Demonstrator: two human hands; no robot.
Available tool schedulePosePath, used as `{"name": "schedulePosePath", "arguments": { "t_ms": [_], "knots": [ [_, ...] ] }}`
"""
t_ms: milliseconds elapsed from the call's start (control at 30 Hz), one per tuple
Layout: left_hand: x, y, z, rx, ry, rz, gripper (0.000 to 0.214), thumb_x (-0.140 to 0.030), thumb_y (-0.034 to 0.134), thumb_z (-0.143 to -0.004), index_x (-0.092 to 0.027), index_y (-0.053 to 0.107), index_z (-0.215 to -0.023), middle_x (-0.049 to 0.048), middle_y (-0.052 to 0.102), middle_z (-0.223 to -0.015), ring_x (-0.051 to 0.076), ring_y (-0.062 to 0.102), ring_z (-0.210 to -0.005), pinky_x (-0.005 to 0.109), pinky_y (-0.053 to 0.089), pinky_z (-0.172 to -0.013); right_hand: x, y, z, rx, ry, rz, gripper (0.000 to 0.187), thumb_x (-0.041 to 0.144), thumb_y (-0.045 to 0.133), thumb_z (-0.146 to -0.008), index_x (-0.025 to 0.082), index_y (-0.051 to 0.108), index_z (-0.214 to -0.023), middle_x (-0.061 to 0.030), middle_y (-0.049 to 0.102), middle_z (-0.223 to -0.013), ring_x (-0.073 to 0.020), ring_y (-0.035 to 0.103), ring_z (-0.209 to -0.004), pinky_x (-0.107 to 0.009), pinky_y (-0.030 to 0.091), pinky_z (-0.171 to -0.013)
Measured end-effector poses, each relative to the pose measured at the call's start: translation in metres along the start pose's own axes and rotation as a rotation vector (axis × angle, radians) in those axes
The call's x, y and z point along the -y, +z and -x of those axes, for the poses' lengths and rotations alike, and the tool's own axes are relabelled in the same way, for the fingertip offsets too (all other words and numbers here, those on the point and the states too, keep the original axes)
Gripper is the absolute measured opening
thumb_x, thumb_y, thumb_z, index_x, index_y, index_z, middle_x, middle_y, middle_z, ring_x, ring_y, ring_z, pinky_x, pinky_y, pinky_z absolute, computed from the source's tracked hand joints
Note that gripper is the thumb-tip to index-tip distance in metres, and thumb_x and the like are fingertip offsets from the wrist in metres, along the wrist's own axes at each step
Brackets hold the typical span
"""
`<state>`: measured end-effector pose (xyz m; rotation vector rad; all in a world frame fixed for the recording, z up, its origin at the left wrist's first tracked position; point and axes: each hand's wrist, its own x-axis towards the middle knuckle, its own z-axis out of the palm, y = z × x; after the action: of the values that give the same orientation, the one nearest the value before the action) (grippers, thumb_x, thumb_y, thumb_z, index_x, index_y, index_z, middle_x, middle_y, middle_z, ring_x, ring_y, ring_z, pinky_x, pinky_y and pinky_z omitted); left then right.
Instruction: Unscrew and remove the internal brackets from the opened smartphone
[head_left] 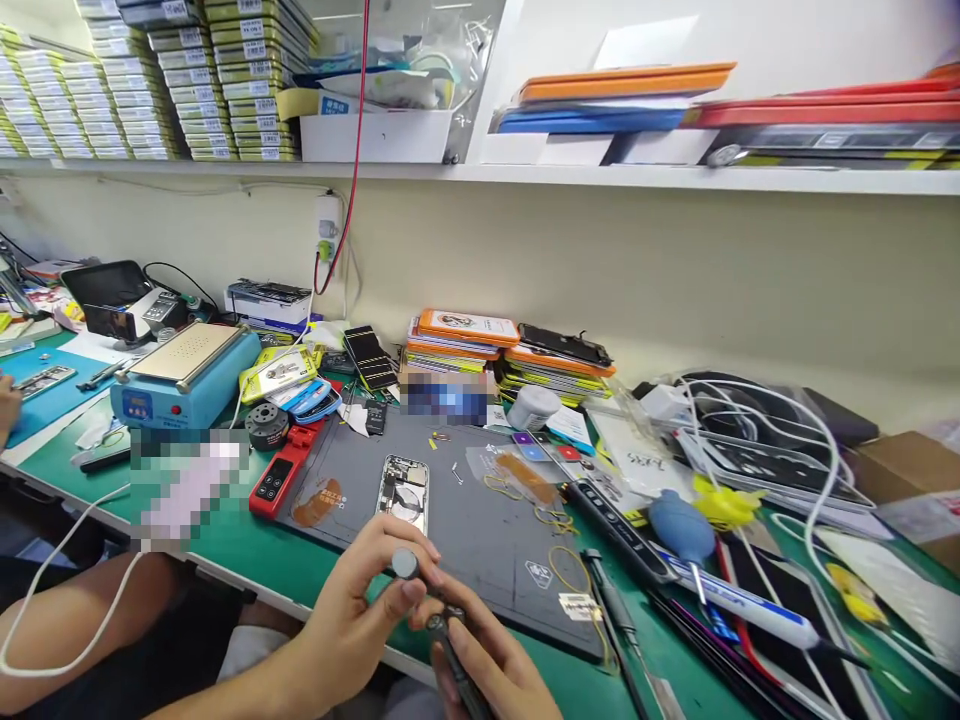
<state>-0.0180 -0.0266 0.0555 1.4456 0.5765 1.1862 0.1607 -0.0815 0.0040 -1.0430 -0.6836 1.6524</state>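
My left hand (pixel 356 610) is closed, thumb and fingers pinching a dark, slim tool with a round grey end cap (pixel 405 563); it looks like a screwdriver. Close against it, my right hand (pixel 499 650) is wrapped round a second dark, screwdriver-like tool (pixel 465 683), whose lower part runs out of view. The fingers of both hands meet and hide where the tools end. Just beyond them, an opened phone (pixel 403 490) lies on the grey work mat (pixel 480 550), its inner parts showing. My left fingers overlap its near edge in view.
A red device (pixel 279 478) stands at the mat's left edge, near a blue heating plate (pixel 184 375). On the right lie a black pen-like tool (pixel 615 530), a blue air blower (pixel 681 525) and white cables (pixel 806 410). Another person's hand (pixel 7 405) shows at far left.
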Motion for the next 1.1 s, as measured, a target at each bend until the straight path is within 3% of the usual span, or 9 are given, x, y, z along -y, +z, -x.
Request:
{"name": "schedulePosePath", "arguments": {
  "t_ms": [133, 300, 400, 500, 600, 700, 800, 967, 1100],
  "knots": [
    [-0.013, -0.005, 0.005, 0.063, 0.023, -0.143, 0.029, -0.045, 0.053, -0.120, -0.025, 0.072, -0.117, 0.0070, 0.069, -0.113, 0.022, 0.065, -0.117, 0.034, 0.049, -0.108, 0.014, -0.016, 0.001, -0.023, 0.009, -0.009, 0.074, 0.071, 0.096, -0.082, 0.025, 0.076, -0.137, -0.0068, 0.072, -0.098, -0.0115, 0.049, -0.061, -0.019, 0.038, -0.043],
    [0.005, 0.009, 0.015, -0.005, -0.383, -0.111, 0.049, -0.064, 0.043, -0.118, -0.022, 0.068, -0.117, 0.0022, 0.060, -0.094, 0.018, 0.055, -0.084, 0.029, 0.050, -0.081, 0.029, 0.003, 0.004, -0.224, -0.256, 0.097, 0.073, 0.064, 0.089, -0.094, 0.032, 0.064, -0.155, -0.0060, 0.076, -0.113, -0.0141, 0.060, -0.073, -0.024, 0.053, -0.061],
    [0.020, 0.022, 0.020, -0.002, -0.473, -0.039, 0.060, -0.074, 0.059, -0.107, -0.023, 0.065, -0.138, 0.0068, 0.066, -0.111, 0.023, 0.059, -0.100, 0.034, 0.054, -0.092, 0.027, 0.026, 0.005, -0.294, -0.426, 0.181, 0.076, 0.064, 0.082, -0.100, 0.035, 0.054, -0.165, -0.0073, 0.076, -0.126, -0.0239, 0.073, -0.102, -0.034, 0.063, -0.089],
    [0.021, 0.028, 0.019, 0.033, -0.446, -0.025, 0.071, -0.073, 0.072, -0.100, -0.022, 0.061, -0.148, 0.0109, 0.067, -0.126, 0.027, 0.060, -0.114, 0.038, 0.054, -0.102, 0.024, 0.039, 0.007, -0.316, -0.431, 0.206, 0.079, 0.063, 0.079, -0.102, 0.035, 0.048, -0.169, -0.0101, 0.075, -0.137, -0.0306, 0.075, -0.113, -0.042, 0.065, -0.096],
    [0.012, 0.027, 0.014, 0.079, -0.375, -0.081, 0.050, -0.061, 0.070, -0.106, -0.023, 0.068, -0.139, 0.0092, 0.071, -0.122, 0.025, 0.062, -0.108, 0.034, 0.054, -0.096, 0.021, 0.041, 0.006, -0.292, -0.443, 0.222, 0.078, 0.065, 0.077, -0.103, 0.033, 0.049, -0.169, -0.0120, 0.076, -0.137, -0.0324, 0.075, -0.113, -0.043, 0.067, -0.091],
    [0.004, 0.022, 0.009, 0.149, -0.233, -0.222, 0.023, -0.040, 0.062, -0.112, -0.025, 0.074, -0.125, 0.0082, 0.073, -0.122, 0.023, 0.064, -0.105, 0.032, 0.053, -0.095, 0.018, 0.036, 0.003, -0.258, -0.504, 0.227, 0.065, 0.065, 0.072, -0.107, 0.034, 0.058, -0.162, -0.0104, 0.077, -0.133, -0.0309, 0.073, -0.123, -0.044, 0.063, -0.105],
    [0.006, 0.016, 0.010, 0.162, -0.098, -0.388, 0.019, -0.028, 0.055, -0.113, -0.025, 0.072, -0.120, 0.0088, 0.074, -0.122, 0.023, 0.067, -0.106, 0.032, 0.053, -0.096, 0.013, 0.028, 0.000, -0.176, -0.508, 0.279, 0.053, 0.064, 0.068, -0.109, 0.037, 0.067, -0.155, -0.0084, 0.075, -0.139, -0.0297, 0.070, -0.130, -0.043, 0.059, -0.114],
    [0.014, 0.012, 0.022, 0.163, -0.056, -0.415, 0.020, -0.036, 0.050, -0.116, -0.024, 0.065, -0.116, 0.0074, 0.074, -0.110, 0.022, 0.067, -0.095, 0.031, 0.053, -0.087, 0.009, 0.017, 0.000, 0.025, -0.495, 0.287, 0.053, 0.063, 0.070, -0.108, 0.040, 0.068, -0.155, -0.0078, 0.071, -0.145, -0.0276, 0.069, -0.127, -0.038, 0.058, -0.111],
    [0.008, 0.008, 0.030, 0.063, -0.181, -0.350, 0.038, -0.053, 0.044, -0.118, -0.023, 0.062, -0.105, 0.0035, 0.067, -0.091, 0.018, 0.059, -0.078, 0.029, 0.050, -0.075, 0.022, 0.012, -0.002, 0.019, -0.476, 0.223, 0.044, 0.061, 0.073, -0.107, 0.036, 0.076, -0.144, -0.0094, 0.073, -0.132, -0.0201, 0.066, -0.092, -0.032, 0.060, -0.084]
  ]
}}
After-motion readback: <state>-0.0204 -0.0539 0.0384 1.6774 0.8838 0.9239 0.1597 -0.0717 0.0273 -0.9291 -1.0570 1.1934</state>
